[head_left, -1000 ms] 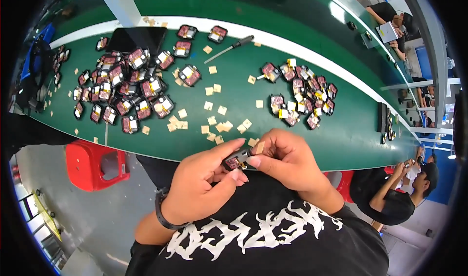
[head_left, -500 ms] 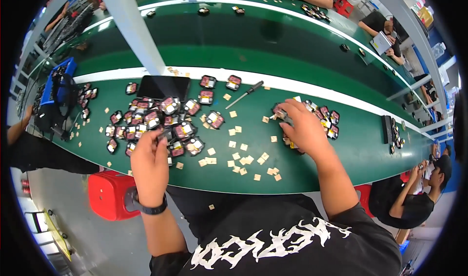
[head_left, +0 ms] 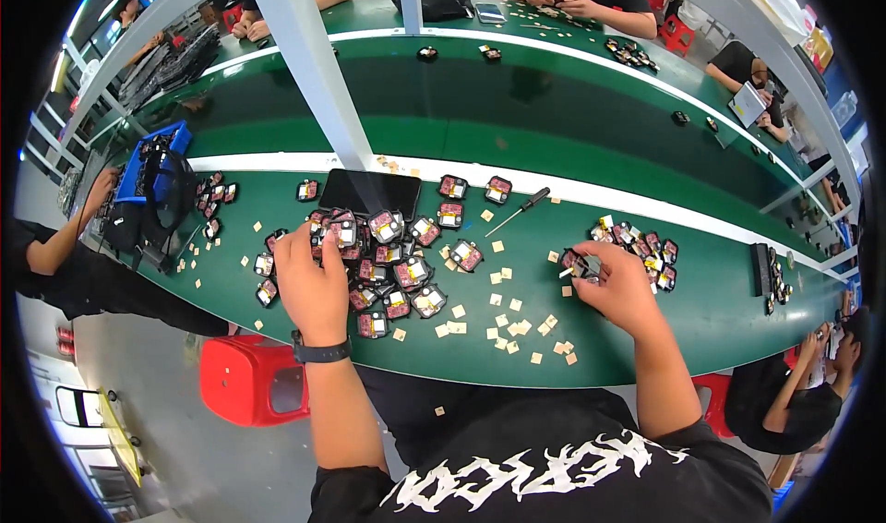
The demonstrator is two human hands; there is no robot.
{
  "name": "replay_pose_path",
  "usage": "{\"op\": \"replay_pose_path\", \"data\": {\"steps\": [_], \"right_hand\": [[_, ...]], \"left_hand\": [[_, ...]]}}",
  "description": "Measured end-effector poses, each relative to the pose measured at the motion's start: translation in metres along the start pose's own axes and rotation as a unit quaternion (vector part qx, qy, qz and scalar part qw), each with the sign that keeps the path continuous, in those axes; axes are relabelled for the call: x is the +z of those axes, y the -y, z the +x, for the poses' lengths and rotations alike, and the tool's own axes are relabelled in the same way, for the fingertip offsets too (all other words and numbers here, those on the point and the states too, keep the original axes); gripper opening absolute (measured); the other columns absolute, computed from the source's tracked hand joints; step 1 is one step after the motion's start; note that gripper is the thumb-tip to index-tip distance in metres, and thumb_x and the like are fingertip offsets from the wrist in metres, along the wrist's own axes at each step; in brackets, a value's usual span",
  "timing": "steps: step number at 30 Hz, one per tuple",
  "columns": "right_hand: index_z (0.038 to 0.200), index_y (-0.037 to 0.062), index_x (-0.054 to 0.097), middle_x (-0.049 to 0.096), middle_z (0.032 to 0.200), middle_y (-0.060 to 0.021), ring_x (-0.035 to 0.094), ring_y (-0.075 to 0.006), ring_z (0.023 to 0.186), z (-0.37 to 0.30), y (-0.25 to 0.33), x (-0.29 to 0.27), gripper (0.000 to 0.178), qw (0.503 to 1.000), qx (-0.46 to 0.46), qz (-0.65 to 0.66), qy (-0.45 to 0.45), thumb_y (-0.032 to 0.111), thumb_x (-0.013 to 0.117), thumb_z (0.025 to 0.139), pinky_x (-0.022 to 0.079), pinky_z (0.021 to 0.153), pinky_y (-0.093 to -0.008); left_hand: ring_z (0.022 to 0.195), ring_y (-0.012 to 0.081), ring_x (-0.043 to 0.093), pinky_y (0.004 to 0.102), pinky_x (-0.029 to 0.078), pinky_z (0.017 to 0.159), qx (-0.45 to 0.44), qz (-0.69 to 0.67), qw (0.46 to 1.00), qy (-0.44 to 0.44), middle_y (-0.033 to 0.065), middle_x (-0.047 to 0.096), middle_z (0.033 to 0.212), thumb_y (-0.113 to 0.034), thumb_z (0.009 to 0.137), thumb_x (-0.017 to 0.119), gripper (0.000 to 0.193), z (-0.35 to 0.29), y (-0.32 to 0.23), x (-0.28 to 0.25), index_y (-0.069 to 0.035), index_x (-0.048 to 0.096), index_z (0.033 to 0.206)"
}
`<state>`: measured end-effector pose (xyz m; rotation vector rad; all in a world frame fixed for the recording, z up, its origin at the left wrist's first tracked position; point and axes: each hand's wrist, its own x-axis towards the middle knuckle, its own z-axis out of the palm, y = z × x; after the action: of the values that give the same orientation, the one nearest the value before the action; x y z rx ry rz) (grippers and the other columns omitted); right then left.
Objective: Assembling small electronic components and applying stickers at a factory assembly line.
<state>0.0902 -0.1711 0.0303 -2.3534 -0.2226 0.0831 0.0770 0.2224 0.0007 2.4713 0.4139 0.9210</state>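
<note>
Beneath my left hand [head_left: 314,283] lies a heap of small black-rimmed electronic modules [head_left: 411,271] with reddish circuit boards and white and yellow parts. Its fingers are extended and apart at the heap's left side, the thumb beside one module [head_left: 342,231]; the fingertips are partly hidden. My right hand [head_left: 616,283] grips one black-rimmed module [head_left: 578,264] between thumb and fingers, above the green bench and left of a second group of modules [head_left: 649,251]. Small square beige pieces [head_left: 520,326] lie scattered between my hands.
A screwdriver [head_left: 519,211] and a dark flat tablet-like slab [head_left: 371,193] lie toward the bench's far edge. A grey post [head_left: 314,71] rises behind the slab. At left stands a blue bin [head_left: 152,158], beside a co-worker's arm [head_left: 92,200]. A red stool [head_left: 249,382] stands below.
My left hand has shifted up and left over the heap, its pinch loosened. My right hand has turned, and the module in it now shows clear of the right-hand group. The whole view has shifted.
</note>
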Motion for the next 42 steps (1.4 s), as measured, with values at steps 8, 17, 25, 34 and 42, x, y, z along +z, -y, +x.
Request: {"op": "replay_pose_path", "data": {"steps": [8, 17, 25, 34, 42], "right_hand": [[0.116, 0.0042, 0.068, 0.072, 0.107, -0.0054, 0.037, -0.0008, 0.053, -0.030, 0.030, 0.008, 0.042, 0.975, -0.018, 0.215, 0.053, 0.002, 0.080, 0.076, 0.034, 0.049, -0.0212], [0.121, 0.0115, 0.064, 0.072, 0.118, -0.0088, 0.072, -0.0258, 0.090, -0.026, 0.045, 0.022, 0.043, 0.954, -0.217, 0.064, 0.196, 0.008, 0.078, 0.081, 0.057, 0.068, -0.0368], [0.082, 0.0045, 0.068, 0.062, 0.072, -0.0105, 0.062, -0.0263, 0.064, -0.054, 0.020, 0.029, 0.022, 0.992, -0.092, 0.079, 0.018, 0.023, 0.077, 0.090, 0.047, 0.056, -0.0377], [0.081, 0.0052, 0.062, 0.063, 0.071, -0.0105, 0.063, -0.0338, 0.064, -0.070, 0.014, 0.040, 0.026, 0.996, -0.074, -0.045, 0.037, 0.027, 0.072, 0.093, 0.048, 0.056, -0.0451], [0.097, 0.0037, 0.058, 0.066, 0.080, -0.0175, 0.065, -0.0417, 0.074, -0.075, 0.007, 0.054, 0.011, 0.995, -0.074, -0.020, 0.059, 0.014, 0.062, 0.096, 0.050, 0.064, -0.0510]], "left_hand": [[0.075, 0.0207, 0.058, 0.0330, 0.046, 0.064, 0.108, -0.092, 0.989, -0.041, 0.0122, 0.067, 0.098, -0.006, 0.091, 0.069, 0.021, -0.045, -0.049, 0.003, 0.003, 0.067, 0.110], [0.075, 0.0086, 0.058, 0.0209, 0.045, 0.057, -0.276, -0.625, 0.565, 0.462, 0.0048, 0.063, 0.100, -0.007, 0.105, 0.054, 0.038, -0.123, -0.094, 0.000, 0.001, 0.050, 0.142], [0.086, 0.0128, 0.066, 0.0255, 0.053, 0.071, -0.257, -0.597, 0.621, 0.437, 0.0094, 0.063, 0.111, 0.001, 0.099, 0.058, 0.036, -0.138, -0.101, 0.007, 0.002, 0.051, 0.134], [0.094, 0.0142, 0.067, 0.0276, 0.057, 0.080, -0.211, -0.547, 0.708, 0.392, 0.0094, 0.063, 0.110, 0.008, 0.096, 0.059, 0.038, -0.157, -0.119, 0.022, 0.004, 0.051, 0.133], [0.092, 0.0122, 0.067, 0.0255, 0.056, 0.078, -0.087, -0.443, 0.813, 0.367, 0.0091, 0.063, 0.107, 0.011, 0.096, 0.057, 0.035, -0.170, -0.114, 0.033, 0.005, 0.055, 0.131]]}}
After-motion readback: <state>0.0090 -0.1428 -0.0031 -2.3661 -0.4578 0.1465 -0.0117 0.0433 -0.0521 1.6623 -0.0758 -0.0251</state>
